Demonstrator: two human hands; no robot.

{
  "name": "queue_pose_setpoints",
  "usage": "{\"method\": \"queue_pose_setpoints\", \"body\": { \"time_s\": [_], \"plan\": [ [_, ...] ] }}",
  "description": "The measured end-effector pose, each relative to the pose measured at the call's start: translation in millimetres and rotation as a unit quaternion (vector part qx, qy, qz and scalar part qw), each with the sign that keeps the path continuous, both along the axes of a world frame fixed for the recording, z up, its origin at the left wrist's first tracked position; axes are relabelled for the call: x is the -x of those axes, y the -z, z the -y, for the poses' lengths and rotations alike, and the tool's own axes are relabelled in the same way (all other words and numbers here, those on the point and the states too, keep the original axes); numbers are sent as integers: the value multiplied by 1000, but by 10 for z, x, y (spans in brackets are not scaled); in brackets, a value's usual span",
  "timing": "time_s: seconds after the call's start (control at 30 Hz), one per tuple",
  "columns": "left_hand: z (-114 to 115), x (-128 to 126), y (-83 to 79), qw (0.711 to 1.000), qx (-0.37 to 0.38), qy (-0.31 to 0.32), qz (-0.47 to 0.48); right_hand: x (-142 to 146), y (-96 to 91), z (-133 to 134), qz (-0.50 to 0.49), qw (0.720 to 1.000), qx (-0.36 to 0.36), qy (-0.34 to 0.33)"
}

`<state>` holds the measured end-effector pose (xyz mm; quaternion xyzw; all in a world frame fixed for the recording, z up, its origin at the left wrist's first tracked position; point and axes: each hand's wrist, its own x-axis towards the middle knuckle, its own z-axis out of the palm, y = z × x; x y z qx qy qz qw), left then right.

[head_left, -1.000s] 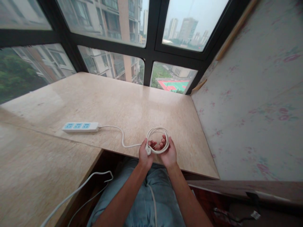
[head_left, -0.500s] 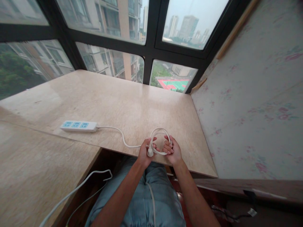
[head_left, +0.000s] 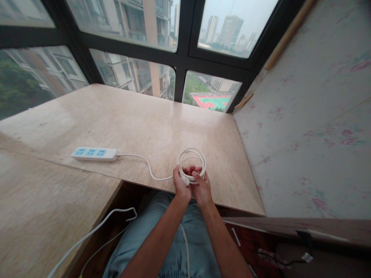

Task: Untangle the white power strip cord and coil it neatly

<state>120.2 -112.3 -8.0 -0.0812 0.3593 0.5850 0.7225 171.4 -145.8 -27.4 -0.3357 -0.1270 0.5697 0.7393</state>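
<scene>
Grasping one coiled white power cord (head_left: 180,164) in left grip (head_left: 181,186) and right grip (head_left: 202,188), over the worktop's (head_left: 145,119) front edge. Keeping one plug (head_left: 185,180) beside the left thumb. Trailing leftward to one power strip (head_left: 94,157) with three blue socket panels (head_left: 91,152). Cannot count the overlapping turns, nor fully see the fingers behind.

Shows a beige counter (head_left: 130,116) spreading beyond the left hand (head_left: 182,188) and right hand (head_left: 202,189), with a black window frame (head_left: 182,63) farther off, and buildings (head_left: 150,19) and a green-and-red court (head_left: 214,102) outside. Has a pale flowered wall (head_left: 304,127) to the right of the right hand. Includes a bent white cable (head_left: 121,210) left of the left hand and closer in.
</scene>
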Motion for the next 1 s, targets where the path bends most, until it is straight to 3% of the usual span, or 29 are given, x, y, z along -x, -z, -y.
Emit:
{"method": "queue_pose_setpoints", "body": {
  "time_s": [0.17, 0.4, 0.67, 0.8, 1.0],
  "plan": [
    [37, -166, -54, 999, 21, -17, -36, 83, -27, 0, 40, 999, 25, 16],
    [132, -291, 67, 975, -78, -10, -208, 62, 65, 20, 60, 996, 61, 27],
    [94, -176, 124, 965, -108, 61, -231, 118, 119, -103, 70, 985, 99, 124],
    [83, -115, 109, 956, -117, 90, -252, 118, 97, -168, 20, 986, 77, 145],
    [111, -46, 91, 962, -120, 134, -203, 54, -18, -278, -33, 984, 34, 172]
  ]
}}
